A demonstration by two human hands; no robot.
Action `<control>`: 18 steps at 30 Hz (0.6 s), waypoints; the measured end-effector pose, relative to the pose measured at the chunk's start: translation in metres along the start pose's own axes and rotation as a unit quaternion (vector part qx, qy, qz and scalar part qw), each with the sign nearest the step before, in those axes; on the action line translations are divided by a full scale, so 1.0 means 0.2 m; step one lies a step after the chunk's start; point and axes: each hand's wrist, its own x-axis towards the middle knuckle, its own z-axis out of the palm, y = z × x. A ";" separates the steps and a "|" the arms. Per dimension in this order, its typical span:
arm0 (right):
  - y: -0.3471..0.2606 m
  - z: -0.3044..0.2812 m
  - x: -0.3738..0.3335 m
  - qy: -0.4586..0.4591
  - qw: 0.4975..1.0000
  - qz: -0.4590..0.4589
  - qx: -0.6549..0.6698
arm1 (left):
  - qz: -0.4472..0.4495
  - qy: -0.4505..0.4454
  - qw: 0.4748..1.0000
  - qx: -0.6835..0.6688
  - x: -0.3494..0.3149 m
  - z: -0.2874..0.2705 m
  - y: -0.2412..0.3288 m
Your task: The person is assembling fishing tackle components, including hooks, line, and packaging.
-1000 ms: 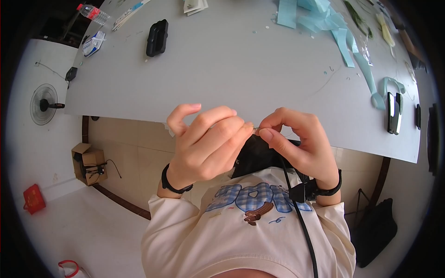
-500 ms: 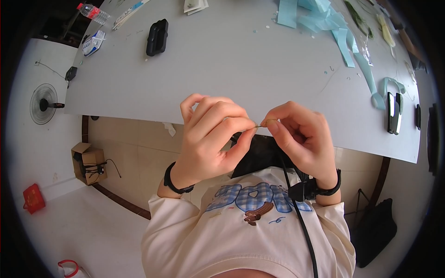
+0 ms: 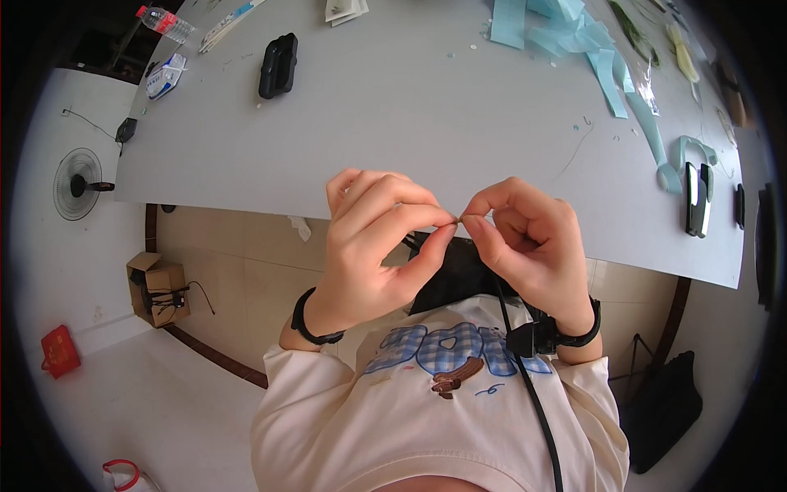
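Observation:
My left hand [image 3: 369, 238] and my right hand [image 3: 531, 246] meet fingertip to fingertip over the table's near edge. Between them is a thin olive-brown strand [image 3: 458, 220], of which only a tiny bit shows; whether it is thread, wire or stem I cannot tell. Thumb and forefinger of the left hand pinch one end, with the other fingers loosely bent above. On the other side, the right thumb and forefinger pinch it too, the remaining fingers curled in. Both wrists wear black bands.
A grey table [image 3: 393, 107] spreads ahead. On its right lie light-blue ribbon [image 3: 602, 74], a stapler [image 3: 698, 201] and green stems [image 3: 633, 31]. A black open case [image 3: 278, 66], a bottle [image 3: 164, 23] and a small packet [image 3: 166, 77] are at left. A black cable [image 3: 529, 381] hangs beside my right wrist.
My right fingertips have drawn closer to the left ones. Less of the strand shows between them, and the loop seen over the right forefinger is no longer visible. The left hand has barely shifted.

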 end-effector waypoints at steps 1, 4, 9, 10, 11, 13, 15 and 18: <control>0.00 0.00 0.00 -0.001 1.000 -0.001 0.007 | -0.021 -0.013 0.999 -0.024 0.00 0.00 0.00; -0.01 0.01 0.00 0.001 1.000 -0.001 0.012 | -0.079 -0.040 0.991 -0.096 0.00 -0.02 0.01; -0.01 0.00 0.00 -0.010 1.000 0.005 0.020 | -0.145 -0.057 0.968 -0.198 -0.01 -0.02 0.00; -0.01 0.00 0.00 -0.013 1.000 0.007 0.021 | -0.164 -0.061 0.954 -0.243 -0.01 -0.03 0.00; -0.01 0.00 0.00 -0.014 1.000 0.007 0.021 | -0.165 -0.061 0.954 -0.242 -0.01 -0.03 0.00; -0.01 0.00 0.00 -0.024 1.000 -0.003 0.017 | -0.244 -0.098 0.889 -0.374 0.00 -0.05 0.00; -0.01 0.00 -0.01 -0.022 0.999 -0.005 0.024 | -0.251 -0.106 0.876 -0.398 0.01 -0.05 0.00; -0.01 -0.01 -0.01 -0.020 0.999 -0.009 0.026 | -0.291 -0.123 0.828 -0.463 0.02 -0.05 0.00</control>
